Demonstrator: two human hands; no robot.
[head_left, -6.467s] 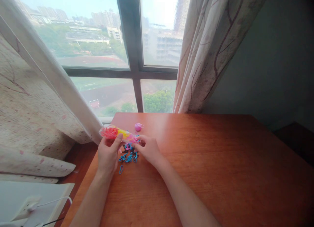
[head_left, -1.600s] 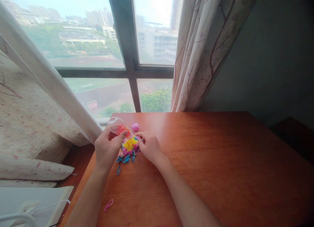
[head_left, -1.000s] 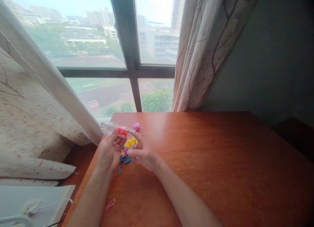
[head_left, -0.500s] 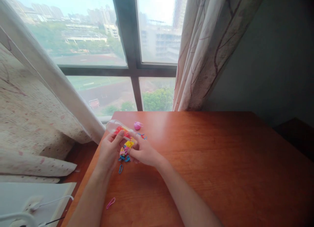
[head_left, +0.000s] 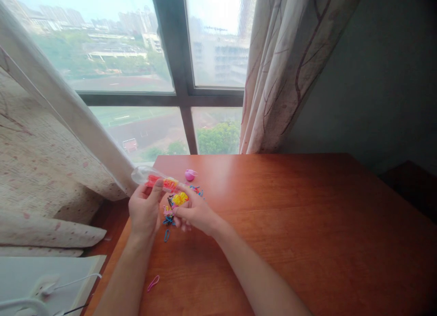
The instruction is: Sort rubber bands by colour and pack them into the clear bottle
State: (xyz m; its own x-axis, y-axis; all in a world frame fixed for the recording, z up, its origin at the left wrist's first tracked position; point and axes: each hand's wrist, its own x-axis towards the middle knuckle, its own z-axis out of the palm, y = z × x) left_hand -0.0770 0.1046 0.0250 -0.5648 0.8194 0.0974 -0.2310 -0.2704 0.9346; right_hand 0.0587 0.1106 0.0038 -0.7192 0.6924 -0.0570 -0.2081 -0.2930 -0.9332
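Note:
My left hand (head_left: 144,210) is closed round a clear plastic tube (head_left: 153,179) that lies sideways above the table's far left corner, with red and orange clips inside it. My right hand (head_left: 194,212) is at the tube's open end, its fingers pinched together over a heap of coloured paper clips (head_left: 175,202): yellow, pink and blue ones. What the pinch holds is too small to make out. A pink cap (head_left: 190,174) lies just beyond the heap.
The wooden table (head_left: 290,234) stands against a window (head_left: 170,70) with curtains (head_left: 283,65) on both sides. A stray pink clip (head_left: 153,282) lies near the table's left edge. A white power strip with a cable (head_left: 41,286) is at the bottom left.
The tube went from full to holding only red and orange clips, and the heap on the table grew. My left hand has swung the tube's closed end further left.

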